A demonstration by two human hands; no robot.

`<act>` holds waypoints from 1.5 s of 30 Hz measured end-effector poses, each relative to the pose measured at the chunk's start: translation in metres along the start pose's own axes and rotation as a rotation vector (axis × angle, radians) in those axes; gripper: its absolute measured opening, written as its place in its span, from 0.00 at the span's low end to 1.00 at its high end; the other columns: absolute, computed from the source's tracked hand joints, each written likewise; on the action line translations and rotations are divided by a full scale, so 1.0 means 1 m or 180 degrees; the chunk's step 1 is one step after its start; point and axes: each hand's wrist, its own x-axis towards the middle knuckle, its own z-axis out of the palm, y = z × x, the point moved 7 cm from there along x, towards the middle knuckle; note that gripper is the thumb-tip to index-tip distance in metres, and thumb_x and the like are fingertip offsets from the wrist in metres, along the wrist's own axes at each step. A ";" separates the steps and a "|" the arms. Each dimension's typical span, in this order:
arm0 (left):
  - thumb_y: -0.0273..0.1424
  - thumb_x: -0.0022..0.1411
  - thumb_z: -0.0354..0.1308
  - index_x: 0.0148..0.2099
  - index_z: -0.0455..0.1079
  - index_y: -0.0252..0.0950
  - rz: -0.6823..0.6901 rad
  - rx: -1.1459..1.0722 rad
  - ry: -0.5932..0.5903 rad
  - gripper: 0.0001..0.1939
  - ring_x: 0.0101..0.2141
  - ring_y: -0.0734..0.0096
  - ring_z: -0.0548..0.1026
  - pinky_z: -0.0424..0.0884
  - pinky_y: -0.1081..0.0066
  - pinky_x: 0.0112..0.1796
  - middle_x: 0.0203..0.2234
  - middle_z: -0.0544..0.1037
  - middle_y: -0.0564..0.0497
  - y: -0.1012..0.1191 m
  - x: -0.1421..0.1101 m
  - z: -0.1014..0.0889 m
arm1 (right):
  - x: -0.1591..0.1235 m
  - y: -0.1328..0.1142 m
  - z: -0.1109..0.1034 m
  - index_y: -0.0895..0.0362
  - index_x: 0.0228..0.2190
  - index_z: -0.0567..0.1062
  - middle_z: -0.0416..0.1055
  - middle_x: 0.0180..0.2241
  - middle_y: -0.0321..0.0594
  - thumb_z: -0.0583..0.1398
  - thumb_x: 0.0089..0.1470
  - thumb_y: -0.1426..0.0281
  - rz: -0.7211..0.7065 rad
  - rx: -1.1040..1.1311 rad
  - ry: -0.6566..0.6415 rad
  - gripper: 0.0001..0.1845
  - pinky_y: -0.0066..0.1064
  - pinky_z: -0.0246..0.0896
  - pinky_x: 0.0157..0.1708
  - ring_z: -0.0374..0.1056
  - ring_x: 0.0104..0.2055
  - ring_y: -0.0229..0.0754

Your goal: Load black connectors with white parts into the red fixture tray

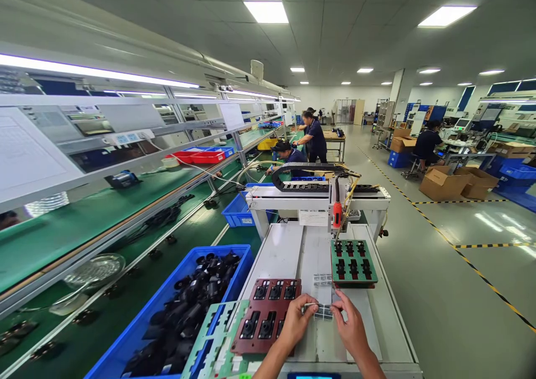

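My left hand and my right hand pinch the two ends of a small grey gridded piece over the white machine bed; its exact kind is unclear. Just beyond it, a similar pale gridded piece lies on the bed. Left of my hands is a dark red fixture plate with several black parts set in it; my left hand hides part of its right side. Past my right hand, a green fixture plate carries several black parts below the machine's head.
A gantry machine with a red-bodied screwdriver spans the bed. A blue bin of black parts stands left, beside a pale green cut-out plate. A green conveyor bench runs along the left. Co-workers are farther back.
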 end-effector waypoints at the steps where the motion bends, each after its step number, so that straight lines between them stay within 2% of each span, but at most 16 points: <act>1: 0.50 0.66 0.60 0.34 0.78 0.36 -0.0027 -0.0003 -0.0002 0.22 0.34 0.60 0.75 0.68 0.67 0.37 0.29 0.80 0.46 -0.001 0.000 0.000 | 0.001 -0.002 -0.002 0.54 0.62 0.69 0.82 0.41 0.42 0.58 0.69 0.60 -0.0051 -0.0046 0.0062 0.24 0.37 0.75 0.47 0.79 0.42 0.47; 3: 0.51 0.66 0.60 0.33 0.77 0.35 -0.0067 -0.0013 -0.0012 0.23 0.33 0.60 0.75 0.67 0.67 0.37 0.29 0.80 0.47 -0.001 0.001 0.001 | 0.003 -0.007 -0.005 0.53 0.63 0.67 0.82 0.42 0.42 0.59 0.68 0.61 -0.0170 -0.0130 0.0099 0.25 0.37 0.75 0.47 0.79 0.42 0.47; 6: 0.51 0.66 0.60 0.33 0.77 0.35 -0.0082 -0.0038 -0.0025 0.23 0.34 0.60 0.75 0.67 0.67 0.38 0.29 0.80 0.47 0.000 0.001 0.001 | 0.004 -0.017 -0.003 0.49 0.64 0.66 0.81 0.40 0.40 0.58 0.69 0.65 -0.0409 -0.0235 -0.0207 0.24 0.40 0.75 0.49 0.78 0.43 0.47; 8: 0.51 0.67 0.59 0.34 0.77 0.35 -0.0069 -0.0060 -0.0024 0.23 0.35 0.60 0.75 0.67 0.67 0.39 0.30 0.80 0.47 0.001 0.001 0.000 | 0.004 -0.020 -0.002 0.47 0.66 0.62 0.80 0.43 0.41 0.56 0.70 0.65 -0.0441 -0.0276 -0.0328 0.26 0.42 0.74 0.51 0.77 0.47 0.48; 11: 0.51 0.67 0.58 0.34 0.77 0.35 -0.0051 -0.0096 -0.0026 0.23 0.35 0.60 0.75 0.67 0.66 0.40 0.31 0.80 0.47 0.002 0.000 0.000 | 0.006 -0.016 -0.006 0.46 0.70 0.53 0.79 0.48 0.44 0.57 0.70 0.63 -0.0252 -0.0335 -0.0189 0.33 0.49 0.74 0.54 0.75 0.54 0.53; 14: 0.51 0.66 0.59 0.33 0.76 0.35 -0.0077 -0.0117 -0.0019 0.23 0.35 0.60 0.74 0.67 0.67 0.40 0.30 0.79 0.47 0.000 -0.001 0.000 | 0.008 -0.014 -0.006 0.44 0.72 0.48 0.80 0.42 0.41 0.58 0.69 0.64 -0.0302 -0.0482 -0.0126 0.37 0.56 0.74 0.54 0.75 0.53 0.56; 16: 0.52 0.66 0.59 0.33 0.75 0.35 -0.0125 -0.0123 -0.0012 0.23 0.34 0.61 0.73 0.66 0.67 0.39 0.30 0.78 0.48 -0.005 -0.002 0.001 | 0.009 -0.019 -0.005 0.41 0.72 0.49 0.81 0.40 0.39 0.58 0.69 0.66 -0.0607 -0.0692 -0.0208 0.37 0.58 0.75 0.51 0.75 0.50 0.57; 20: 0.52 0.66 0.59 0.33 0.73 0.35 -0.0265 -0.0100 0.0021 0.24 0.31 0.64 0.70 0.64 0.69 0.35 0.27 0.76 0.50 -0.015 -0.002 0.003 | 0.001 -0.032 -0.002 0.37 0.70 0.58 0.82 0.45 0.42 0.58 0.68 0.73 -0.1342 -0.1168 -0.0382 0.35 0.59 0.76 0.50 0.76 0.51 0.58; 22: 0.52 0.66 0.59 0.32 0.72 0.34 -0.0326 -0.0081 0.0039 0.25 0.29 0.65 0.69 0.62 0.70 0.33 0.25 0.74 0.51 -0.017 -0.002 0.002 | -0.004 -0.036 0.003 0.36 0.69 0.60 0.82 0.45 0.41 0.59 0.68 0.74 -0.1482 -0.1107 -0.0454 0.35 0.58 0.76 0.51 0.76 0.52 0.57; 25: 0.52 0.64 0.61 0.30 0.73 0.34 -0.0339 -0.0120 -0.0018 0.25 0.29 0.65 0.68 0.61 0.70 0.33 0.24 0.74 0.51 -0.014 -0.003 0.001 | -0.002 -0.032 0.012 0.38 0.71 0.55 0.80 0.52 0.41 0.60 0.67 0.73 -0.1019 -0.0448 -0.0428 0.38 0.56 0.76 0.55 0.75 0.55 0.54; 29: 0.51 0.61 0.65 0.34 0.76 0.34 -0.0325 -0.0341 -0.0079 0.23 0.32 0.64 0.71 0.63 0.70 0.36 0.27 0.78 0.50 -0.007 -0.006 -0.001 | 0.008 -0.021 0.030 0.43 0.72 0.48 0.68 0.64 0.48 0.57 0.66 0.72 -0.0222 0.0470 -0.0356 0.40 0.46 0.79 0.50 0.73 0.59 0.52; 32: 0.54 0.64 0.61 0.41 0.76 0.34 -0.0412 -0.0573 0.0059 0.25 0.32 0.65 0.72 0.65 0.70 0.36 0.30 0.79 0.49 -0.008 -0.009 -0.007 | 0.016 -0.020 0.035 0.42 0.72 0.49 0.68 0.64 0.48 0.56 0.65 0.72 -0.0152 0.0610 -0.0296 0.40 0.43 0.80 0.47 0.73 0.57 0.50; 34: 0.56 0.64 0.59 0.38 0.74 0.34 -0.0465 -0.0663 0.0173 0.27 0.30 0.66 0.71 0.64 0.71 0.34 0.28 0.77 0.50 -0.010 -0.010 -0.010 | 0.018 -0.021 0.036 0.41 0.72 0.48 0.66 0.65 0.48 0.56 0.65 0.72 -0.0173 0.0629 -0.0279 0.40 0.42 0.79 0.46 0.72 0.58 0.51; 38: 0.56 0.63 0.61 0.33 0.72 0.35 -0.0530 -0.0666 0.0387 0.26 0.29 0.68 0.69 0.61 0.72 0.33 0.25 0.74 0.52 -0.017 -0.012 -0.016 | 0.013 -0.030 0.046 0.40 0.70 0.54 0.63 0.66 0.48 0.56 0.67 0.70 -0.0255 0.0702 -0.0491 0.35 0.42 0.78 0.48 0.70 0.59 0.51; 42: 0.56 0.62 0.61 0.31 0.71 0.35 -0.0600 -0.0605 0.0518 0.27 0.27 0.68 0.66 0.59 0.72 0.31 0.23 0.72 0.53 -0.024 -0.013 -0.019 | 0.013 -0.032 0.041 0.43 0.71 0.49 0.63 0.65 0.51 0.58 0.67 0.65 0.0019 0.1101 -0.0007 0.37 0.43 0.77 0.47 0.71 0.56 0.51; 45: 0.56 0.62 0.60 0.28 0.70 0.35 -0.0614 -0.0566 0.0541 0.28 0.26 0.70 0.64 0.57 0.72 0.30 0.21 0.69 0.55 -0.028 -0.014 -0.021 | 0.015 -0.033 0.036 0.43 0.70 0.52 0.61 0.66 0.50 0.58 0.67 0.63 0.0022 0.0685 0.0126 0.36 0.47 0.74 0.51 0.70 0.57 0.53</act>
